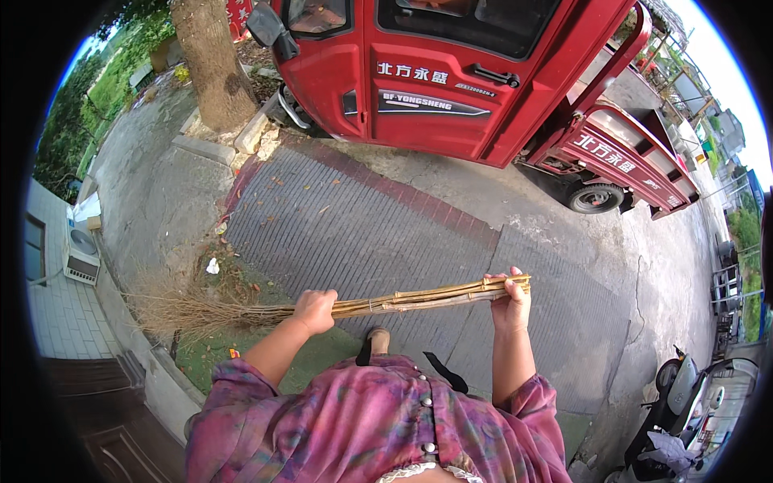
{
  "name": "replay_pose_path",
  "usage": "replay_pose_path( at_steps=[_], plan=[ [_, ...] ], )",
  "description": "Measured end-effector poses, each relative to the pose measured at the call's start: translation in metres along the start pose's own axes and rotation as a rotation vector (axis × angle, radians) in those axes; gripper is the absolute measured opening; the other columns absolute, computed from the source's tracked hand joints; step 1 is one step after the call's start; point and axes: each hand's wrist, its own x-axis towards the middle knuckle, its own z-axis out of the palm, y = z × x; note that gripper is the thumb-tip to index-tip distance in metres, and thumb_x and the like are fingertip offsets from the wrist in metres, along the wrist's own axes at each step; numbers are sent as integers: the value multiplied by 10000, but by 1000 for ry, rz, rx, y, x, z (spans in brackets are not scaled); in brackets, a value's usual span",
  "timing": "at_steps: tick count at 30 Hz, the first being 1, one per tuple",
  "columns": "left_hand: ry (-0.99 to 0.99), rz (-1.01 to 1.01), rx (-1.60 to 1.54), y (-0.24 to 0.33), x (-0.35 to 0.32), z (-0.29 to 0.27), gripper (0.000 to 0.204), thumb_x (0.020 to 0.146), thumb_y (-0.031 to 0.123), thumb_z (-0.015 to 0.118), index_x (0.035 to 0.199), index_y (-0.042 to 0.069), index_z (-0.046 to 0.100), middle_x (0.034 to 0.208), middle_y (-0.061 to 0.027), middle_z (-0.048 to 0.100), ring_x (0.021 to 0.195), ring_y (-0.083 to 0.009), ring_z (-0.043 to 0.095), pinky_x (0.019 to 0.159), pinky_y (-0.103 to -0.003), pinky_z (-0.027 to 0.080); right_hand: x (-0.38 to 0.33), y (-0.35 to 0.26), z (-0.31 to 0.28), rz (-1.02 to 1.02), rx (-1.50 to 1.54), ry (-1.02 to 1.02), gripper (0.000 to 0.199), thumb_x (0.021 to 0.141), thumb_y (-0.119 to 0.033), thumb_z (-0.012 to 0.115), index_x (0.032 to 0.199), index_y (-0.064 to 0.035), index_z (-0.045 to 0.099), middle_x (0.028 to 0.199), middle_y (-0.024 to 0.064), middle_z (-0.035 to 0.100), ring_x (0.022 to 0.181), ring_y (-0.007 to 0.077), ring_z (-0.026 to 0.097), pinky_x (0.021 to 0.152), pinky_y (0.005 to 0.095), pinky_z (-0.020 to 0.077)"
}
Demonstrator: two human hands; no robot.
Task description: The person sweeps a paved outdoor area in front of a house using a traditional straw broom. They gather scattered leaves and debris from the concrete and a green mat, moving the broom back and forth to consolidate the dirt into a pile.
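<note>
Your left hand (314,310) is closed in a fist around the middle of a long broom of bundled yellow bamboo stalks (403,302), while your right hand (512,302) grips its handle end. You hold the broom level across your front, its dry twig head (173,310) over leaf litter at the grey brick pavement's (362,233) left edge. Beyond stands a red three-wheeled truck (451,72).

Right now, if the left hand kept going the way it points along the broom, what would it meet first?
The left hand grips the bamboo broom and points down its handle toward the twig head. Those bristles come first, then probably the leaf litter on the paving, though depth is unclear.
</note>
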Motion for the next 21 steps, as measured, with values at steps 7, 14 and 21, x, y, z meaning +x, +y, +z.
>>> replay_pose_path(
  at_steps=[7, 14, 21],
  plan=[
    [135, 628, -388, 157, 23, -99, 338, 599, 57, 679, 881, -1, 501, 802, -155, 576, 762, -375, 584, 679, -452, 485, -64, -231, 6, -456, -262, -171, 528, 738, -147, 672, 1204, -42, 447, 889, 117, 609, 878, 300, 605, 879, 483, 477],
    [-220, 1200, -604, 367, 119, -114, 410, 650, -43, 577, 1028, 14, 430, 836, -131, 587, 774, -349, 595, 693, -424, 426, -210, -399, 13, -1069, -722, -47, 622, 754, -162, 669, 1276, -1, 372, 917, 130, 611, 905, 299, 598, 898, 468, 458],
    [-349, 1135, -469, 535, 309, -29, 221, 713, -12, 548, 898, 103, 587, 895, -121, 652, 899, -350, 611, 739, -409, 473, -124, -372, 5, -1299, -986, 297, 720, 770, -178, 666, 1348, 40, 297, 944, 143, 613, 932, 298, 592, 917, 454, 438]
  ],
)
